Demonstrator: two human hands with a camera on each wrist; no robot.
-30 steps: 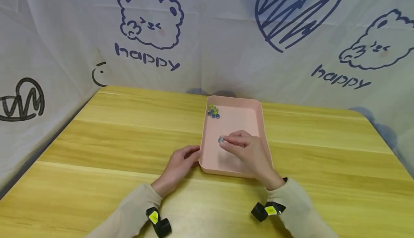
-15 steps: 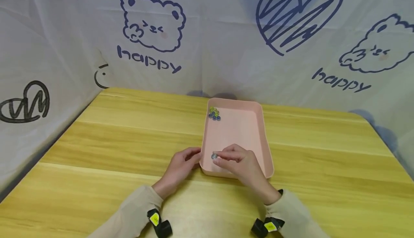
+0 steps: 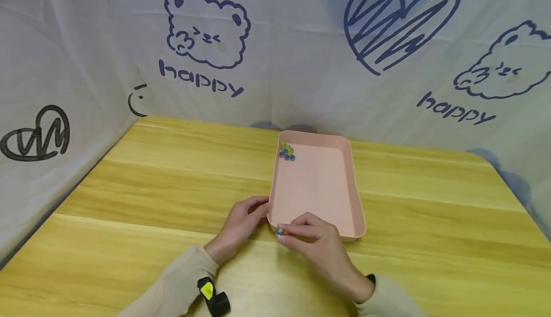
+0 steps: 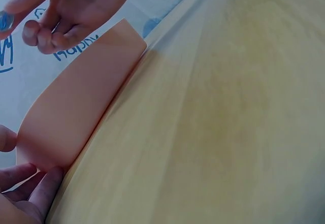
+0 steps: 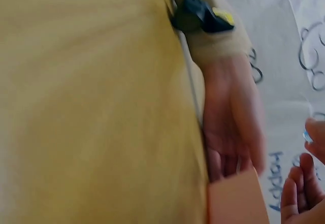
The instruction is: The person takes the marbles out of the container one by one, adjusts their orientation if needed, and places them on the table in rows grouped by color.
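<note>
Between the thumb and forefinger of my right hand (image 3: 320, 247) I pinch a small clear glass marble (image 3: 280, 231) with a blue-green tint. It is over the near left corner of a pink rectangular tray (image 3: 316, 188). My left hand (image 3: 238, 224) rests its fingertips against the outside of the tray's left wall, close to that corner. The left wrist view shows the left fingers (image 4: 48, 183) at the wall's base, and the held marble (image 4: 6, 21) above the rim. Several yellow-green and blue marbles (image 3: 287, 152) cluster in the tray's far left corner.
The tray stands on a wood-grain table (image 3: 172, 173). A white cloth backdrop (image 3: 297, 78) with drawn bears and a heart hangs behind it. A black wrist camera (image 3: 214, 299) is strapped over the left sleeve.
My right hand has drawn back toward the body, carrying the marble from over the middle of the tray to its near left corner. The left hand keeps its place at the tray.
</note>
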